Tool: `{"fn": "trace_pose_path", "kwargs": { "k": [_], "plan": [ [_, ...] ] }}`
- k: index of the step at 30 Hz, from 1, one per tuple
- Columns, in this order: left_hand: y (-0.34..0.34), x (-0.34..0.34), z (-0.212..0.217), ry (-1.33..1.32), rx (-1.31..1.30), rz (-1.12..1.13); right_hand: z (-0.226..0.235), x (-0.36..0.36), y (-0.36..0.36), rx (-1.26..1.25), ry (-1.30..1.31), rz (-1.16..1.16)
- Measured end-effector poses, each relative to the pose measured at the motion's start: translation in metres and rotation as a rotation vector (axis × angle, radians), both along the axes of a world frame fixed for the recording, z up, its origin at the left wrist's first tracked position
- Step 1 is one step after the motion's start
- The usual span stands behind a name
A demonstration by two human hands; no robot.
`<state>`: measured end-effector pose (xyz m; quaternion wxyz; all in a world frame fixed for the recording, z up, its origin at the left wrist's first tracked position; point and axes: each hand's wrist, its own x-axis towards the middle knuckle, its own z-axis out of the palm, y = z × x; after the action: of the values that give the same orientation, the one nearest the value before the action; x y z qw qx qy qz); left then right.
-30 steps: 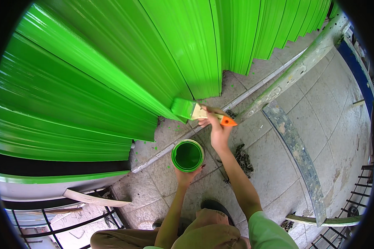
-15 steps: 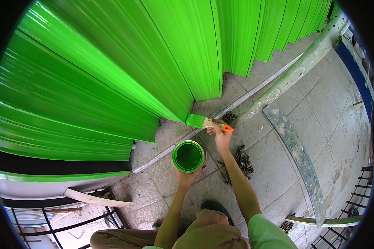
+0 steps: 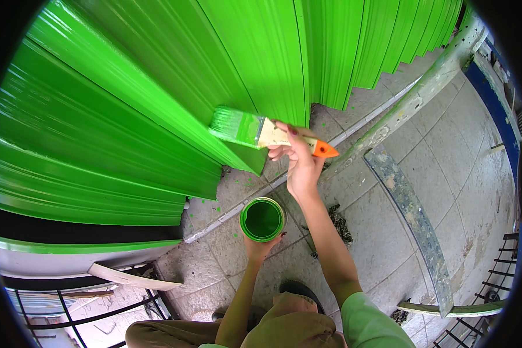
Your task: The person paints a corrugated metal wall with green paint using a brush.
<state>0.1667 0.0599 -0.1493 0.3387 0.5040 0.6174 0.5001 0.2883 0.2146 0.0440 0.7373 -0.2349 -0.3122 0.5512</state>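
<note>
My right hand (image 3: 298, 156) is closed round the pale wooden handle of a wide paintbrush (image 3: 271, 133) with an orange end. Green paint coats its bristles, which point left against or just over a fold of the bright green ribbed metal panel (image 3: 174, 98); I cannot tell whether they touch. Lower down, my left hand (image 3: 259, 246) grips an open round paint can (image 3: 264, 219) from beneath and the side. Green paint stands inside the can, and its rim is smeared green.
Grey floor tiles (image 3: 388, 214) carry green drips near the panel's lower edge. A speckled flat strip (image 3: 412, 223) and a paint-stained pole (image 3: 412, 98) lie to the right. Dark mottled rags (image 3: 341, 226) are beside my right forearm. A black metal grid (image 3: 69, 313) stands at lower left.
My right hand has raised the paintbrush up and to the left, from the panel's bottom corner to higher along its fold. The left hand and the can stay in place.
</note>
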Motion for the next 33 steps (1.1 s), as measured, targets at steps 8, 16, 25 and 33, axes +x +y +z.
{"fn": "trace_pose_path", "kwargs": {
  "k": [8, 16, 25, 33],
  "plan": [
    [0.004, 0.010, 0.016, -0.195, 0.038, 0.056, -0.110, 0.020, -0.017, -0.316, -0.261, -0.038],
    [0.000, -0.001, -0.001, -0.118, -0.047, -0.023, -0.001, 0.001, -0.015, -0.110, -0.385, 0.015],
    [0.000, -0.003, -0.008, -0.076, -0.042, -0.026, -0.009, 0.001, 0.005, 0.026, -0.007, 0.046],
    [0.001, -0.002, -0.006, -0.108, 0.002, -0.030, -0.104, 0.018, -0.015, -0.333, -0.305, -0.006]
  ]
}}
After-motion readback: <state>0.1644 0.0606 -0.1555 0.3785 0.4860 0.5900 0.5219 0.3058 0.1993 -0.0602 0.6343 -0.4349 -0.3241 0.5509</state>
